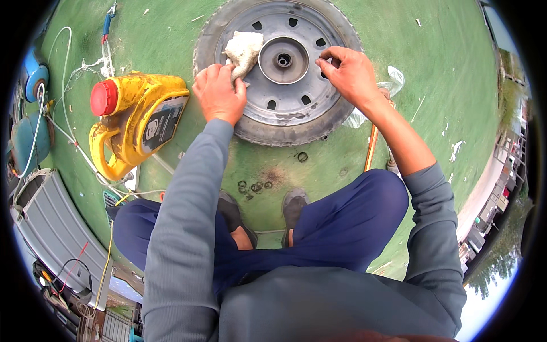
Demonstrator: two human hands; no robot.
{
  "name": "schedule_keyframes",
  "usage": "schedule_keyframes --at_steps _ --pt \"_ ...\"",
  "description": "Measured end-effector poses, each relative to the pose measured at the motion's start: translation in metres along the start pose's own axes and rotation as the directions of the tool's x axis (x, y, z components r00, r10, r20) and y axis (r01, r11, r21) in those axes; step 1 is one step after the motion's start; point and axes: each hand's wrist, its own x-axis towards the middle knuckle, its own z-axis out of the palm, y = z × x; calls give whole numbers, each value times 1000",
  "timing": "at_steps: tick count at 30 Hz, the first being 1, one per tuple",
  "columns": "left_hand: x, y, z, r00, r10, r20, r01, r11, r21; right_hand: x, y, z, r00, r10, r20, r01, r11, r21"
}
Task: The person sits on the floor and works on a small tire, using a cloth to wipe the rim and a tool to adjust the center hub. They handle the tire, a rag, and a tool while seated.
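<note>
The wheel (289, 109) lies flat on a green floor (444, 74) as the left hand (219, 94) grips a white cloth (245, 48) beside the hub (284, 60); the right hand (353, 74) curls narrow, any contents unclear. Firm, even cloth pressure would likely serve best.

Shows dull, scuffed grey metal on the wheel disc (289, 93), matt dark rubber on the tyre (285, 137) and rough, nubby cloth in the rag (245, 50). Combines grimy, faintly glossy plastic on the yellow jug (131, 98), smooth plastic on the red cap (103, 98) and crinkled, clear film in the bag (395, 78).
</note>
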Motion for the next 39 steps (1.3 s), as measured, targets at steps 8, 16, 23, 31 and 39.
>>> schedule_keyframes --at_steps 8,16,23,31,39 --pt "-1 -1 -1 1000 -15 -16 14 999 -43 39 -18 57 991 -92 92 108 976 -191" --pt "-1 -3 1 999 -16 -28 14 995 -94 46 -31 63 979 -82 187 131 954 -270" --pt "-1 -4 3 999 -10 -32 7 995 -96 48 -38 65 970 -102 220 174 923 -343" --pt "-2 -5 3 999 -16 -42 11 994 -110 52 -30 72 969 -138 206 202 922 -331" --pt "-2 -6 4 998 0 -70 -9 992 -126 50 -27 75 971 -158 180 208 929 -307"
